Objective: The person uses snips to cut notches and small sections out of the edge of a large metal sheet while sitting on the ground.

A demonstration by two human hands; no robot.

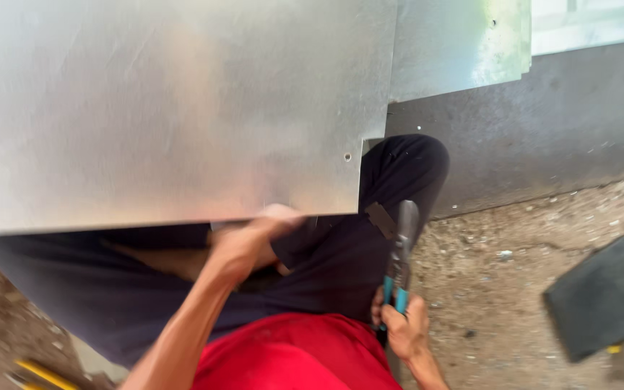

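Note:
A large grey metal sheet (pixel 167 108) fills the upper left and lies across my dark-trousered legs (pixel 341 267). My left hand (pixel 254 238) reaches forward and grips the sheet's near edge, close to a stepped notch in its corner. My right hand (pixel 404 328) is low at my right side. It holds tin snips (pixel 401 253) by their teal handles, the grey jaws pointing up and away from me. The jaws sit just right of the notch and touch no metal. My red shirt (pixel 297 357) shows at the bottom.
A second metal sheet (pixel 464 43) lies under or behind the first at the top right, on a dark concrete strip (pixel 543 130). A dark flat slab (pixel 597 296) rests on the gravelly ground at right. A yellow-handled tool (pixel 37 372) lies at the bottom left.

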